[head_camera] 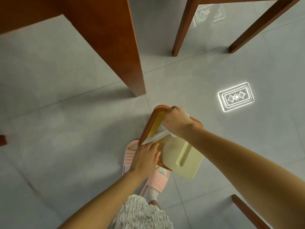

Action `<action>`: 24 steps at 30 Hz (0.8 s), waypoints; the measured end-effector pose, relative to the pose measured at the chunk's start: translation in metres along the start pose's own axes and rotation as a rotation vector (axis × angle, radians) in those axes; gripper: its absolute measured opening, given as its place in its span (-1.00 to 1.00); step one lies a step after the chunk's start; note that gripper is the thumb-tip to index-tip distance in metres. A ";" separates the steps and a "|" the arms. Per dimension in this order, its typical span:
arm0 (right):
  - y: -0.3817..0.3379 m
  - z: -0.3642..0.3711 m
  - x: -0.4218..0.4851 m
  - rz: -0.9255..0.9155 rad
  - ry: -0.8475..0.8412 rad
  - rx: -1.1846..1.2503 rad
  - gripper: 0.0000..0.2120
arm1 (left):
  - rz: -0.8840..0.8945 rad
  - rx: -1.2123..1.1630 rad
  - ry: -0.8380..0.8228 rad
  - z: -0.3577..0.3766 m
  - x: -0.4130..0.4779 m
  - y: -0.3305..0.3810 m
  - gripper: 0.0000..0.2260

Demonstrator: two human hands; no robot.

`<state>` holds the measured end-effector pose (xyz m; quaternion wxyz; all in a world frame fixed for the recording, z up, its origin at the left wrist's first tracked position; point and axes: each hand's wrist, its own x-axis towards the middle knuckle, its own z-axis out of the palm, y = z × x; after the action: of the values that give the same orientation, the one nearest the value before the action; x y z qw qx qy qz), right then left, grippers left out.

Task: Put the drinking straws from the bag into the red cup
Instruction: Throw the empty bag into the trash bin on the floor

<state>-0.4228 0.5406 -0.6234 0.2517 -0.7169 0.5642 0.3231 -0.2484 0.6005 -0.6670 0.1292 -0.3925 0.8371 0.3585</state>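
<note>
A white printed plastic bag point(158, 134) is stretched between my two hands above a floor bin with an orange-brown rim point(149, 125) and a pale yellow lid point(184, 157). My right hand point(176, 123) grips the bag's far end at the bin's far edge. My left hand point(146, 157) holds the bag's near end, with its fingers lying against the lid. The bag looks flat and crumpled, and no drinking straws show in it. No red cup is in view.
A thick wooden table leg point(118, 52) stands to the far left of the bin, with two slimmer chair legs point(182, 28) behind it. Another wooden leg point(247, 210) is at the lower right. My feet in pink slippers point(129, 157) stand on grey floor tiles point(57, 129).
</note>
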 end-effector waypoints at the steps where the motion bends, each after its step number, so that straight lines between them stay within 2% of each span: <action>1: -0.002 0.001 0.003 0.019 0.003 0.027 -0.82 | -0.027 -0.010 0.022 -0.001 0.002 0.001 -0.71; 3: -0.005 0.002 0.007 0.056 0.038 0.053 -0.87 | -0.053 0.013 0.075 -0.002 0.005 0.004 -0.74; 6: -0.014 0.007 0.012 0.039 0.123 0.031 -0.81 | -0.059 0.030 0.158 -0.002 0.014 0.003 -0.74; 8: -0.021 0.014 0.023 0.029 0.191 0.023 -0.70 | -0.071 0.116 0.097 -0.006 0.020 -0.003 -0.73; 10: -0.033 0.027 0.037 -0.019 0.260 0.090 -0.72 | 0.036 0.377 -0.032 -0.006 0.028 -0.012 -0.73; 12: -0.040 0.040 0.046 -0.076 0.147 0.178 -0.77 | 0.105 0.443 -0.110 -0.005 0.034 -0.020 -0.73; 15: -0.043 0.067 0.051 0.019 0.058 0.260 -0.73 | 0.068 0.289 -0.011 -0.011 0.033 -0.031 -0.74; 19: -0.051 0.090 0.057 0.064 -0.204 0.099 -0.66 | 0.026 0.253 -0.003 -0.013 0.029 -0.046 -0.77; 21: -0.055 0.085 0.062 0.128 -0.155 0.150 -0.61 | 0.009 0.257 -0.023 -0.013 0.030 -0.051 -0.81; 24: -0.056 0.064 0.042 0.222 0.115 0.194 -0.67 | -0.042 0.156 -0.047 -0.014 0.032 -0.055 -0.77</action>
<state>-0.3733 0.5726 -0.6975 0.2499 -0.6396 0.6822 0.2511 -0.2272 0.5491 -0.7001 0.1867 -0.3904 0.8507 0.2983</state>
